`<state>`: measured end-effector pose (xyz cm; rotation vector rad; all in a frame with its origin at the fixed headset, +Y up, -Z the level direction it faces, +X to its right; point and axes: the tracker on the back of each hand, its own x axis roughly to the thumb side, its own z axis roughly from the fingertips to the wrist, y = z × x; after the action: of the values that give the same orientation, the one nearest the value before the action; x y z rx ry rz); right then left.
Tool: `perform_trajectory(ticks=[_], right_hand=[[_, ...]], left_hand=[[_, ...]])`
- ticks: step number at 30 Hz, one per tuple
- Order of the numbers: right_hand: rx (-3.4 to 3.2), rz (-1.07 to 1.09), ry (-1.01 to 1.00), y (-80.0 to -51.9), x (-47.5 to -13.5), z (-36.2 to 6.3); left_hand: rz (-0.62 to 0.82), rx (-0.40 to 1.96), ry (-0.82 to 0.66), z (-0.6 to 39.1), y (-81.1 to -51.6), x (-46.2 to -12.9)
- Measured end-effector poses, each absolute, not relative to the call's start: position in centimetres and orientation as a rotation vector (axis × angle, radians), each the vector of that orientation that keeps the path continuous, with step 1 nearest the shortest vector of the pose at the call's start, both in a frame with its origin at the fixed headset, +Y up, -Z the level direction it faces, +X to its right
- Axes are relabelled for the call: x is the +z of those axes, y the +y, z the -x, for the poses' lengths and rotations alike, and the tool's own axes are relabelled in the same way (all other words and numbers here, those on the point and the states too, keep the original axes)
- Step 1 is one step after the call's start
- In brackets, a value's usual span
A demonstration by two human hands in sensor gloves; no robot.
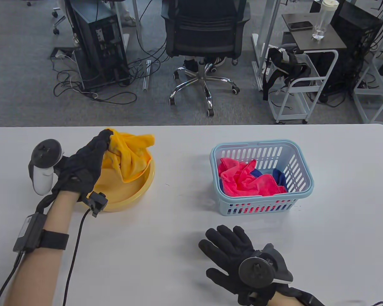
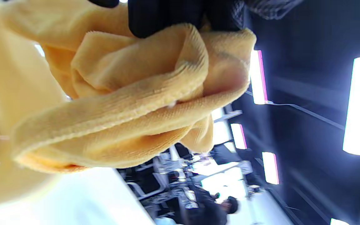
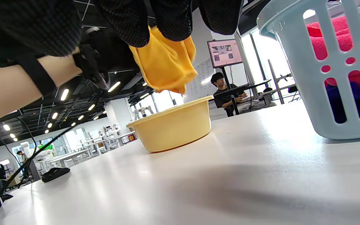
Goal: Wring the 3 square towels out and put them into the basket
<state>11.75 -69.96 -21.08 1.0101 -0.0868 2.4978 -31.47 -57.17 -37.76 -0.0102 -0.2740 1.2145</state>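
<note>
My left hand (image 1: 95,149) grips a yellow towel (image 1: 132,157) by its upper corner and holds it hanging above the yellow basin (image 1: 140,191). The left wrist view is filled by the bunched yellow towel (image 2: 130,103) under my gloved fingers (image 2: 164,15). In the right wrist view the yellow towel (image 3: 164,62) dangles clear of the basin (image 3: 173,125). The light blue basket (image 1: 303,188) holds a pink towel (image 1: 245,180) lying over a blue towel (image 1: 279,178). My right hand (image 1: 223,251) hovers low over the table in front of the basket, fingers spread and holding nothing.
The basket (image 3: 323,78) stands close on the right in the right wrist view. A black cable (image 1: 75,248) runs from my left wrist toward the table's front edge. Beyond the table's far edge stand an office chair (image 1: 204,38) and a white cart (image 1: 301,89).
</note>
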Motion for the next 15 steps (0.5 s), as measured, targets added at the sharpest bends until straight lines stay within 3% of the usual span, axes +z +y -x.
perform_trajectory(ticks=[4, 7, 10, 15], right_hand=[[2.503, -1.002, -0.091, -70.0, -21.1, -11.6], [2.486, -1.006, -0.149, -69.7, -21.1, -11.3], [2.420, -1.036, -0.309, -69.0, -20.7, -10.5], [2.491, -1.169, -0.596, -68.3, -18.7, -7.6]], left_hand=[[-0.101, 1.223, -0.446, 30.1, -53.3, -33.3], [-0.148, 1.251, -0.523, 28.3, -52.9, -30.1], [-0.101, 1.298, -0.564, 25.6, -54.9, -27.6], [0.093, 1.565, -0.602, 18.8, -61.2, -24.3]])
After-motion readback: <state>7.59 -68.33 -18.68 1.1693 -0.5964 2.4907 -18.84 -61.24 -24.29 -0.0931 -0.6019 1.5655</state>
